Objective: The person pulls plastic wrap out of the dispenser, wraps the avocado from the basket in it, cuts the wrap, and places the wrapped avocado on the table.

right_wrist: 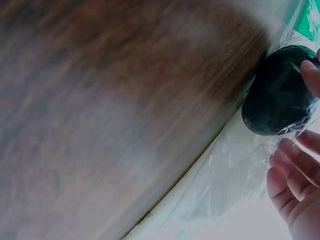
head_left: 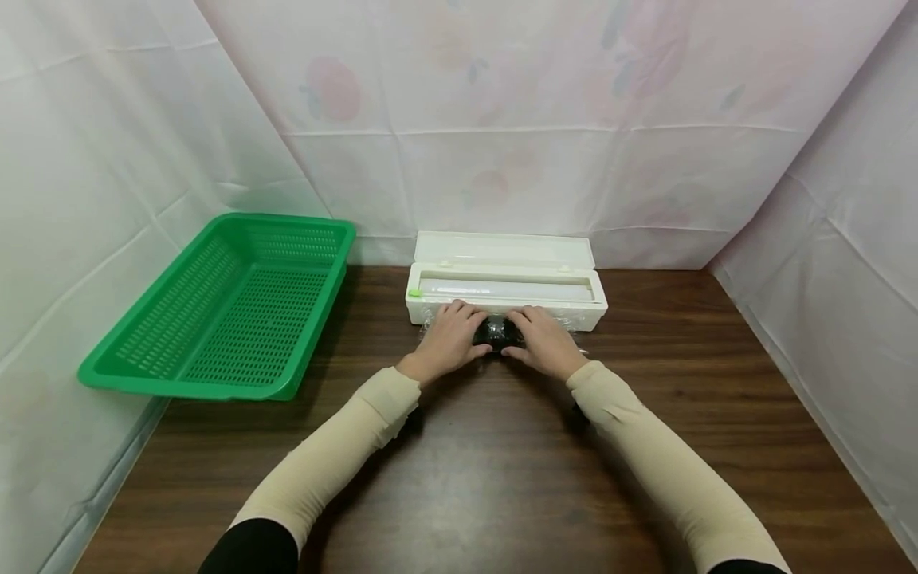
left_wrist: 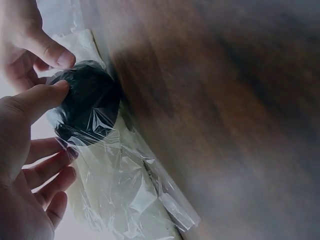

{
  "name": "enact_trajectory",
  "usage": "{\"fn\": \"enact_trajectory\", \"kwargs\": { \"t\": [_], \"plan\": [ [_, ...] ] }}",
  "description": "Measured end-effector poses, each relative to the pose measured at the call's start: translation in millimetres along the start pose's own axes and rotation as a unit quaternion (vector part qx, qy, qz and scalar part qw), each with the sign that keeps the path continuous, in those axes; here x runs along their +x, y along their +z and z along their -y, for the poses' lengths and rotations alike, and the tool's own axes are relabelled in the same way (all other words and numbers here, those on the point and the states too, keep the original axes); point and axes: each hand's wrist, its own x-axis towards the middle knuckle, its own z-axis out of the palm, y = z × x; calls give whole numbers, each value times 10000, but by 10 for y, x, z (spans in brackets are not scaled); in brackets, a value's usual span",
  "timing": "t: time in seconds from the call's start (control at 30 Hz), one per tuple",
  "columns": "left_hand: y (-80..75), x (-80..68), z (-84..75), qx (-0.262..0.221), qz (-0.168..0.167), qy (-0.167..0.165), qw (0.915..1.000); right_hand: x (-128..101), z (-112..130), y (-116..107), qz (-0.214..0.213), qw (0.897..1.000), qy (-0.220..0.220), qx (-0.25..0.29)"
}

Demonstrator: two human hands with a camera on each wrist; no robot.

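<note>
Evidently the wrapping step was under way: left hand and right hand, fingers curled, pinched cling film around the dark round object on the bench, just before the white dispenser. Tearing the film free probably came next.

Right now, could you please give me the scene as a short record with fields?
left hand: thumb on the dark round object, fingers by the cling film
right hand: touches the same object, fingers at the film
object: dark, film over it, on the table
dispenser: white, lid open, just behind the hands
basket: green, to the left, nothing seen in it
</note>
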Motion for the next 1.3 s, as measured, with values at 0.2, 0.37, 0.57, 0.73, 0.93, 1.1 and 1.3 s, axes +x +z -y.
{"fn": "enact_trajectory", "kwargs": {
  "t": [0.2,0.37,0.57,0.73,0.93,1.1,1.3],
  "plan": [
    [0,-26,27,-70,-160,10,9998,-15,-9,-5,-69,9999,-24,69],
    [-4,-45,67,-333,-246,-95,9991,-29,-14,-14,-87,9999,-43,115],
    [-64,-91,135,-716,-496,-335,9956,-30,-12,-33,-137,9997,-171,142],
    [-134,-132,211,-932,-841,-590,9903,-22,-6,-49,-169,9993,-294,140],
    [-182,-166,325,-1194,-1277,-962,9799,-22,3,-69,-133,9994,-284,141],
    [-205,-197,441,-1267,-1519,-1549,9679,-24,16,-89,-168,9993,-288,191],
    [-225,-258,547,-1467,-1517,-2311,9498,-22,24,-99,-123,9993,-267,245]
  ]
}}
